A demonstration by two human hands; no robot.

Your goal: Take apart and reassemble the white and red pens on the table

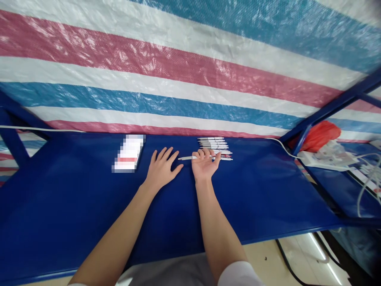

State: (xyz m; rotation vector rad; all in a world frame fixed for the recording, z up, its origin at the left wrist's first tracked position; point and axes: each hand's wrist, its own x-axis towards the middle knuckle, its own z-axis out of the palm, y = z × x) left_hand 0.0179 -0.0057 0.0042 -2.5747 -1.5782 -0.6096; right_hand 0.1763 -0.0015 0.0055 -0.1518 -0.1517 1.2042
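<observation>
My right hand (204, 166) is turned palm up, its fingers curled over a white pen (186, 158) whose tip points left. Just beyond and to the right of that hand, several white pens (212, 142) lie in a stacked row on the blue table (256, 190); the nearest ones are partly hidden by my fingers. My left hand (161, 169) rests palm down on the table with its fingers spread, holding nothing. A small gap separates its thumb and forefinger from the tip of the held pen.
Left of my left hand lies a flat, blurred-out white item (128, 154). A striped plastic sheet (178, 71) hangs behind the table. At the right, beyond a blue metal post (333, 107), are a red plastic bag (321, 135) and white cables (364, 186).
</observation>
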